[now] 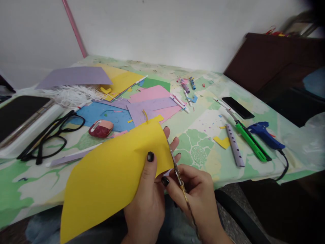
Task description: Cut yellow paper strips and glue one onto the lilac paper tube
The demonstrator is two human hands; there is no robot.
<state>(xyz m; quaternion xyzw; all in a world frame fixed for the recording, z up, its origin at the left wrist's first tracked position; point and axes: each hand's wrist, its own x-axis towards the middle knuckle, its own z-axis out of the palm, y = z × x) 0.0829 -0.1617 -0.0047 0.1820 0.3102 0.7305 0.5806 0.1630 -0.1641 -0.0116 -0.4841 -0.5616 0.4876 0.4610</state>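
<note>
A large sheet of yellow craft paper (111,169) bends over my left hand (149,193), its thumb pressed on top and the fingertips showing past the right edge. In my right hand (195,193) are scissors (181,183) with gold-coloured handles. Their blades lie along the paper's right edge, close to my left fingertips. How far the blades are apart cannot be made out. A narrow yellow strip curls up at the sheet's far edge.
Black glasses (53,139) and a red-pink case (101,128) lie left, near white string (71,95). Coloured sheets (149,98) and markers (179,103) spread behind. On the right are a green utility knife (251,140), a blue glue gun (266,134), a rolled purple tube (235,145) and a phone (238,107).
</note>
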